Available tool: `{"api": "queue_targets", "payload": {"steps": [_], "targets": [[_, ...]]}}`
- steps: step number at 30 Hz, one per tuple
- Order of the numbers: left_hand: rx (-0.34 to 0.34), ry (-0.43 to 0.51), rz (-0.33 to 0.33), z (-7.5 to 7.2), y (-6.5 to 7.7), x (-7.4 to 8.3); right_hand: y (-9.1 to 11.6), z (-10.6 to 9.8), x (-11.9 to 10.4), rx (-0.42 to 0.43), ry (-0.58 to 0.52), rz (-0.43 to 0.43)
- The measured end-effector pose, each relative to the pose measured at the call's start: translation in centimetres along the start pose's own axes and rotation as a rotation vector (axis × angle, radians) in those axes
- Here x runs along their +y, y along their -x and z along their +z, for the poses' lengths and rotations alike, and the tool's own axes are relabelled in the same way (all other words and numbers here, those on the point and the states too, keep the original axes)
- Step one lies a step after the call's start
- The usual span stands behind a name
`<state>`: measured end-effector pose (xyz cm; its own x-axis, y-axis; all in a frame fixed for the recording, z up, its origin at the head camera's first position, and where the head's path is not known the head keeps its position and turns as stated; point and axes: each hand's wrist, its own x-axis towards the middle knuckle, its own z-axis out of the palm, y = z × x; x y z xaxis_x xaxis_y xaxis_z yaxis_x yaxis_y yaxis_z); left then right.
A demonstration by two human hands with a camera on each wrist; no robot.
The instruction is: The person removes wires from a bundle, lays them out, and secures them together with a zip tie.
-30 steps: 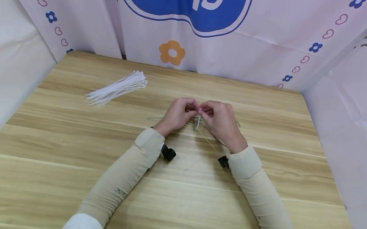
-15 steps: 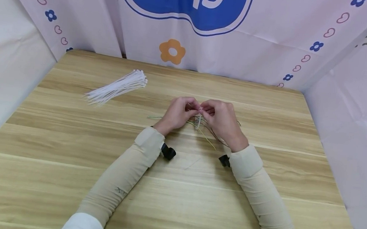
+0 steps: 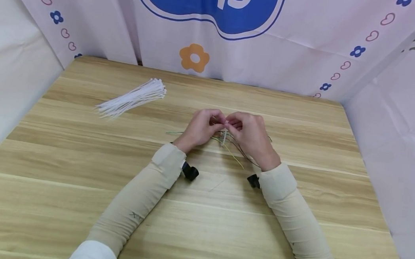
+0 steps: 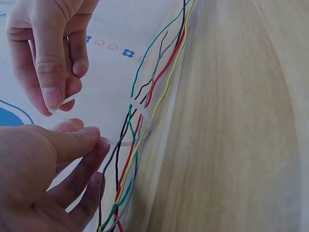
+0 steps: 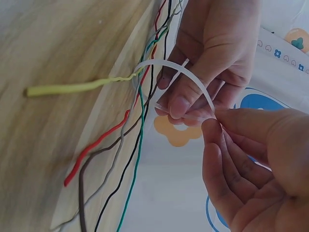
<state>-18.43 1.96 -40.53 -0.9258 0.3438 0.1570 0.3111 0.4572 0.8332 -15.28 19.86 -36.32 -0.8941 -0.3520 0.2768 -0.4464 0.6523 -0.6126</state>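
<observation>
A white cable tie (image 5: 181,70) makes a wide, loose loop around a bundle of thin wires (image 4: 166,87) in red, yellow, green, black, brown and grey. My left hand (image 3: 201,128) pinches one part of the tie between thumb and fingers. Close by, the right hand (image 3: 251,135) pinches another part, and the fingertips of both hands nearly meet above the wires. In the right wrist view, a yellow wire (image 5: 72,88) sticks out sideways from the bundle. Whether the tie's tip is inside its head cannot be made out.
A pile of white cable ties (image 3: 132,98) lies on the wooden table (image 3: 201,232) toward the back left. Behind the table hangs a printed cloth (image 3: 290,63). Black wrist cameras (image 3: 190,173) sit by both cuffs, just above the table.
</observation>
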Motion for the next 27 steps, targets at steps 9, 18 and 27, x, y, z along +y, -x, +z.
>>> {"api": "queue_targets", "payload": {"steps": [9,18,27], "targets": [[0.006,-0.002,0.005,-0.04,0.01,-0.08,-0.03,0.02,-0.06,-0.011,0.014,-0.007],[-0.002,-0.004,0.006,-0.08,-0.17,-0.12,0.06,-0.15,-0.12,-0.003,0.001,-0.007],[0.003,0.001,0.003,-0.05,-0.07,0.06,0.00,-0.02,0.02,-0.022,-0.003,-0.011]]}}
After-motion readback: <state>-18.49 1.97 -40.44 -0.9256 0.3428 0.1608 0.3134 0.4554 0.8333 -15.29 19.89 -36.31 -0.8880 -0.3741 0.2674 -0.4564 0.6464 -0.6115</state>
